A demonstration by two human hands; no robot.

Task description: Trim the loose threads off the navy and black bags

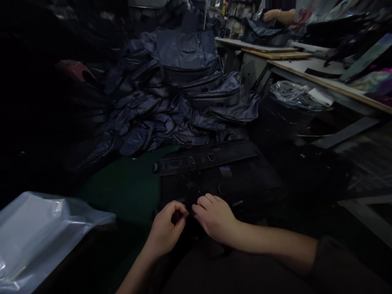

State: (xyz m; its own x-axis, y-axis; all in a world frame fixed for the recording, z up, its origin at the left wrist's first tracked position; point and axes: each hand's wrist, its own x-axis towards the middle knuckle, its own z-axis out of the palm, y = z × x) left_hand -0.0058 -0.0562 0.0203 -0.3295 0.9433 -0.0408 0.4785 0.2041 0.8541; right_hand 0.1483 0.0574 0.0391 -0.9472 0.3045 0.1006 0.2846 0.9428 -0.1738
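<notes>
A black backpack [245,175] lies flat in front of me, its padded strap with metal rings across the far side. Over its near edge my left hand [167,226] is closed, thumb and forefinger pinched together. What sits in that pinch is too small and dark to make out. Just to its right, my right hand [214,216] has its fingers curled down together at the backpack's near part. Anything under those fingertips is hidden. The two hands are close but apart.
Behind the backpack rises a big heap of dark blue-grey bags [186,81]. A green surface [128,183] shows to the left, with a clear plastic bag [45,232] nearer. Worktables [306,69] stand at right, clear plastic wrap [294,94] beside them. Another person's hand [271,15] is at the back.
</notes>
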